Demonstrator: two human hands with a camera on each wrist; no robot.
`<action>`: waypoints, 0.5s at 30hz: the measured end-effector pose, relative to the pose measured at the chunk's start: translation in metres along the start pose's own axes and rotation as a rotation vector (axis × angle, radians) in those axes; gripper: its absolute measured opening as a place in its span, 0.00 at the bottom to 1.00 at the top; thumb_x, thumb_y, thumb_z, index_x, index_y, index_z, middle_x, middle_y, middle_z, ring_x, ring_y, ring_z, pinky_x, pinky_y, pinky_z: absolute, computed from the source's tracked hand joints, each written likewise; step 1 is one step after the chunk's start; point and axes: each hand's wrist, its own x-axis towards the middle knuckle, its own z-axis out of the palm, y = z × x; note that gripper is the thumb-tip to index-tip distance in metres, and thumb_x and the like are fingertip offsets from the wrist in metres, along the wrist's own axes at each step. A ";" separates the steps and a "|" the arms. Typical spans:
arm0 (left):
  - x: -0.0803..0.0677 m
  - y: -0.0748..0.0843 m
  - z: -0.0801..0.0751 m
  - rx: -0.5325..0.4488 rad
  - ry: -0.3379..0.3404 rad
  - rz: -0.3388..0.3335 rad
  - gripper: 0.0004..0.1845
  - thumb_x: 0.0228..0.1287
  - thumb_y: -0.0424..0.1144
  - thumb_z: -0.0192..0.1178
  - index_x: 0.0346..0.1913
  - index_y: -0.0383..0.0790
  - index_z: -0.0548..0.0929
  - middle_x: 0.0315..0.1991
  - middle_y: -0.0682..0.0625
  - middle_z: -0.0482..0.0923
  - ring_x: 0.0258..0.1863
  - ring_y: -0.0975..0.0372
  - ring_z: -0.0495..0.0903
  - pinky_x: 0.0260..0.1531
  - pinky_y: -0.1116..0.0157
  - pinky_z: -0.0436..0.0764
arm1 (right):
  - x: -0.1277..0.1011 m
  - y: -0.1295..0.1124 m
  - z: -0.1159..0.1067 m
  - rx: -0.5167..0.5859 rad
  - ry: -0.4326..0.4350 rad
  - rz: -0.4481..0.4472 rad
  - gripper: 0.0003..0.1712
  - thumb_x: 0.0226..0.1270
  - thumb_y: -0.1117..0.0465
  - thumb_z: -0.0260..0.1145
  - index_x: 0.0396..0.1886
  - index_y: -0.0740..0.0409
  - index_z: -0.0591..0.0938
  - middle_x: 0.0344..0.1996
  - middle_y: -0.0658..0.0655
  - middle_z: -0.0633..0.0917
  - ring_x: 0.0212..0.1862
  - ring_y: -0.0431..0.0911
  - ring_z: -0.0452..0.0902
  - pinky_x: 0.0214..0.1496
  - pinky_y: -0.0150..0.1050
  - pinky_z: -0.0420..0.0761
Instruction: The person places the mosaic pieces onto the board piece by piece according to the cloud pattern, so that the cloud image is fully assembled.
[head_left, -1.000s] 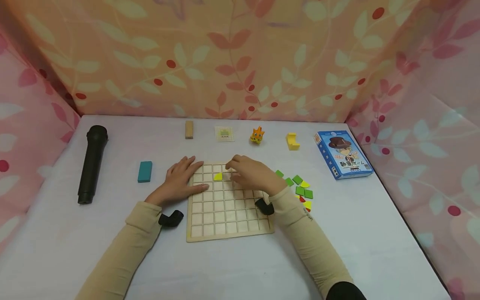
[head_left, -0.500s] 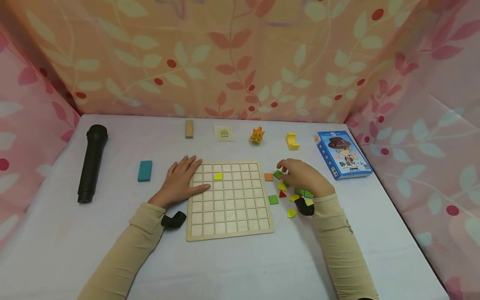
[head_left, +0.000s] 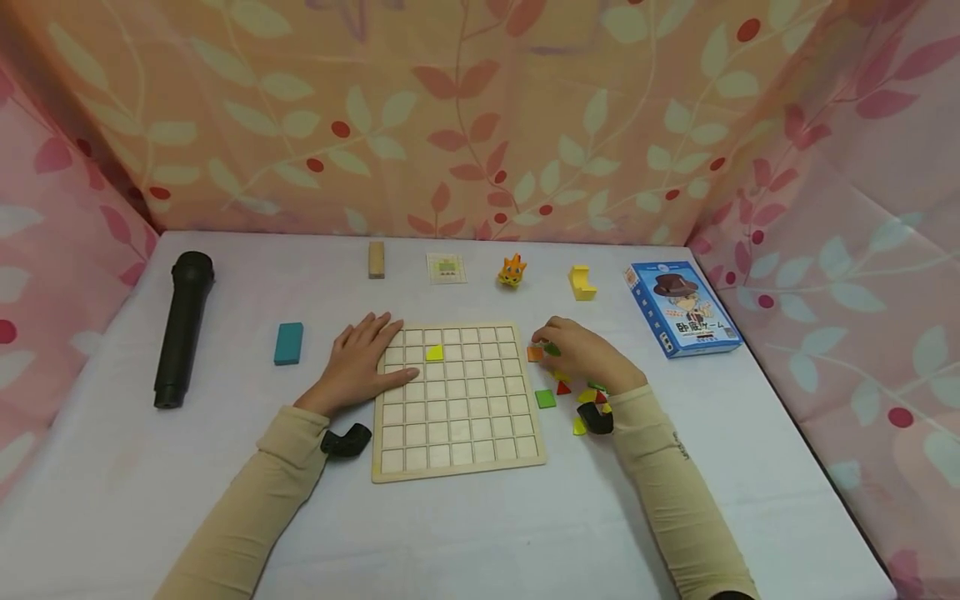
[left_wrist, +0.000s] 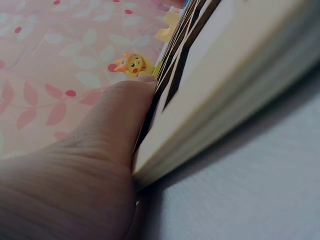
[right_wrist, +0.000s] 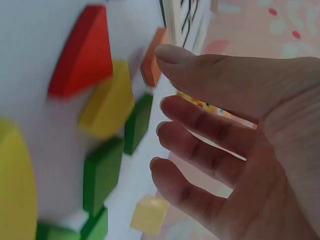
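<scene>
The right hand (head_left: 588, 354) hovers over the loose coloured tiles (head_left: 581, 396) that lie on the table just beside the right edge of the wooden grid board (head_left: 455, 400). Its fingertips point left and away from the person, toward the orange square tile (head_left: 535, 353) and a green tile (head_left: 552, 349); these two lie directly at the fingertips, between the hand and the board edge. In the right wrist view the fingers (right_wrist: 200, 125) are loosely curled and spread, with the thumb above them, and nothing is held between them; the orange tile (right_wrist: 154, 56) is just in front of the thumb tip. Whether a fingertip already touches a tile, I cannot tell. The right hand is clearly the nearer one to these pieces.

The left hand (head_left: 363, 358) lies flat with straight fingers on the left edge of the board, and presses it down. One yellow triangle tile (head_left: 435, 352) sits in a cell of the second row, near the far left corner of the board.
</scene>
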 end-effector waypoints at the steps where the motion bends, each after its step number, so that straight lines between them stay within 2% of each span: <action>1: 0.000 0.000 0.001 -0.001 -0.001 0.000 0.48 0.59 0.63 0.59 0.75 0.42 0.55 0.75 0.39 0.47 0.75 0.46 0.39 0.69 0.42 0.38 | 0.001 -0.001 0.002 -0.012 0.006 -0.024 0.19 0.66 0.58 0.66 0.56 0.55 0.80 0.50 0.54 0.78 0.51 0.47 0.74 0.57 0.46 0.76; 4: 0.000 0.000 0.001 -0.006 -0.003 -0.002 0.48 0.59 0.63 0.59 0.75 0.42 0.56 0.76 0.40 0.47 0.75 0.46 0.39 0.69 0.42 0.38 | 0.004 0.000 0.005 -0.054 0.021 -0.070 0.17 0.67 0.59 0.65 0.55 0.55 0.80 0.49 0.54 0.79 0.51 0.46 0.74 0.57 0.45 0.76; 7: -0.001 0.001 0.001 -0.014 -0.002 -0.005 0.47 0.59 0.63 0.59 0.74 0.42 0.56 0.75 0.39 0.47 0.75 0.45 0.39 0.69 0.42 0.38 | 0.005 0.000 0.008 -0.074 0.022 -0.076 0.17 0.67 0.58 0.64 0.54 0.55 0.81 0.47 0.53 0.79 0.49 0.45 0.75 0.56 0.44 0.77; 15: -0.002 0.000 0.000 -0.034 0.037 -0.009 0.46 0.57 0.63 0.62 0.73 0.44 0.59 0.71 0.39 0.53 0.73 0.42 0.43 0.67 0.41 0.42 | 0.006 -0.004 0.004 -0.101 0.037 -0.022 0.18 0.69 0.54 0.62 0.53 0.57 0.80 0.46 0.53 0.80 0.44 0.44 0.76 0.52 0.44 0.79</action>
